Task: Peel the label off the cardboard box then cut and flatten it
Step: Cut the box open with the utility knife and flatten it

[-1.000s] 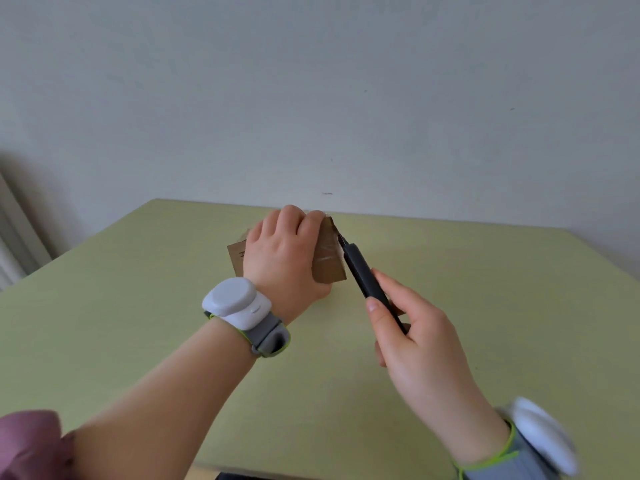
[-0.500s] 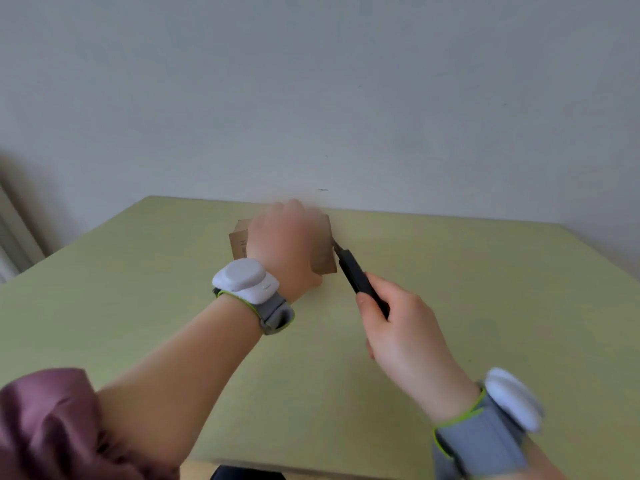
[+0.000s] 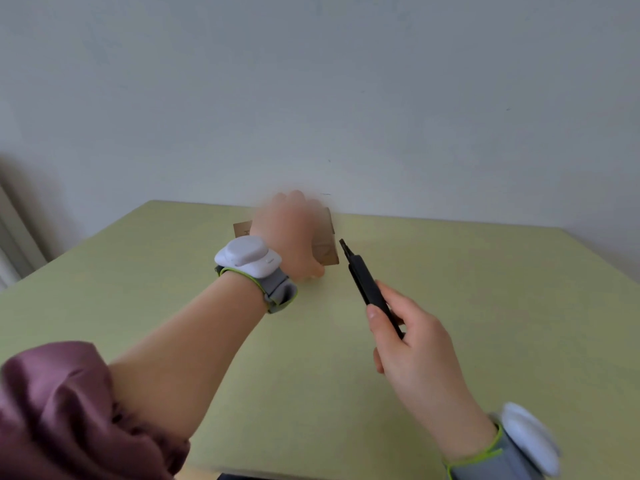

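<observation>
A small brown cardboard box [image 3: 326, 252] stands on the green table [image 3: 485, 289] near its far edge. My left hand [image 3: 292, 233] is wrapped over the top of the box and hides most of it; the hand is blurred. A corner of the cardboard pokes out to the left of the hand. My right hand [image 3: 412, 344] grips a black utility knife [image 3: 367, 289] by its handle. The knife's tip points up and away, a short gap to the right of the box, not touching it. No label can be seen.
A plain pale wall rises right behind the table's far edge. Both wrists wear grey bands with white modules. A purple sleeve covers my left upper arm at the lower left. Something pale and ribbed stands at the far left edge.
The knife tip was against the box's right side; now it has drawn back to the right and toward me. My left hand still moves on the box.
</observation>
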